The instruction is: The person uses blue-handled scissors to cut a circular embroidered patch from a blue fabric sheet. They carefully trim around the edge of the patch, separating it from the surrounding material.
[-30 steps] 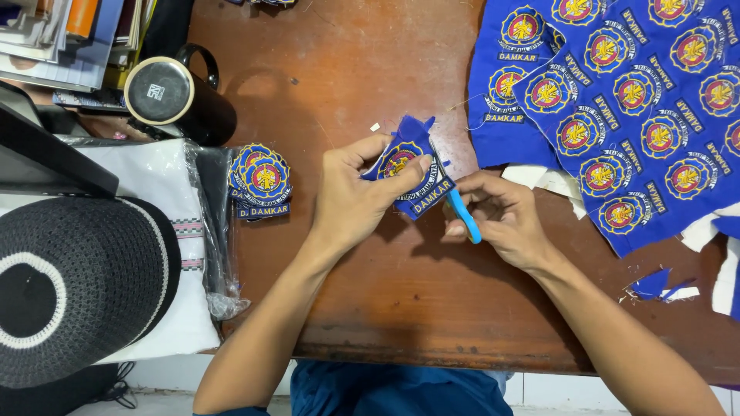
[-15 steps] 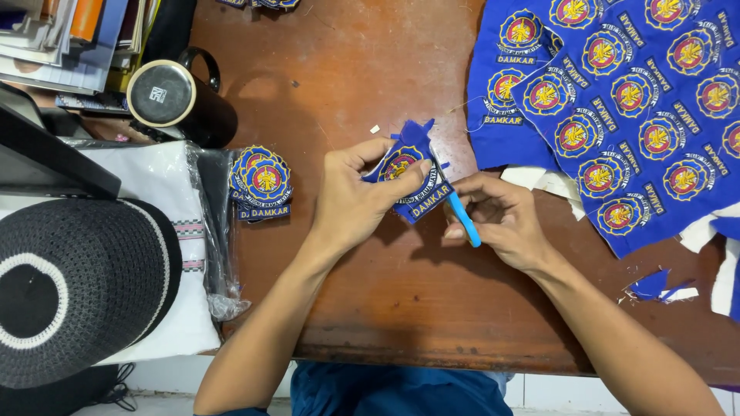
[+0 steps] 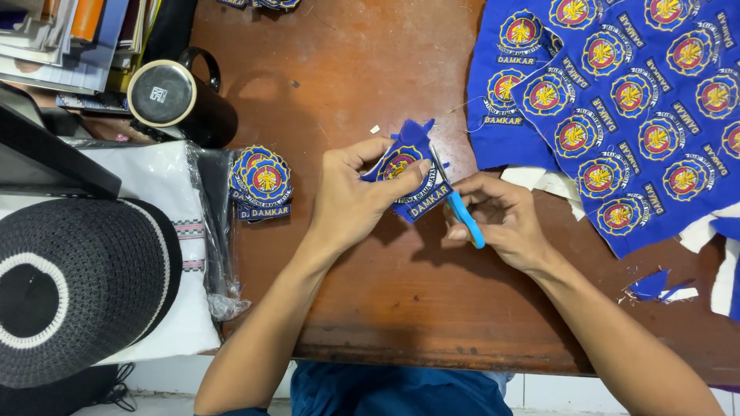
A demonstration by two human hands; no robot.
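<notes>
Blue patch sheet (image 3: 617,100) cut off at right, far edges; black knitted cap (image 3: 69,293) cropped left; scissor blades (image 3: 441,166) partly behind patch (image 3: 408,173).

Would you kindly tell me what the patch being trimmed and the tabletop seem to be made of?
Patch: apparently blue woven cloth with matte embroidered thread; frayed cut edges show.
Tabletop: likely reddish-brown varnished wood, slightly glossy, with scuffs and worn patches.

The patch (image 3: 408,173) sits mid-table (image 3: 347,62) between both hands. The cut patches (image 3: 262,181) lie at nine o'clock, the mug (image 3: 177,96) at ten, the big cloth sheet (image 3: 617,100) at two.
</notes>
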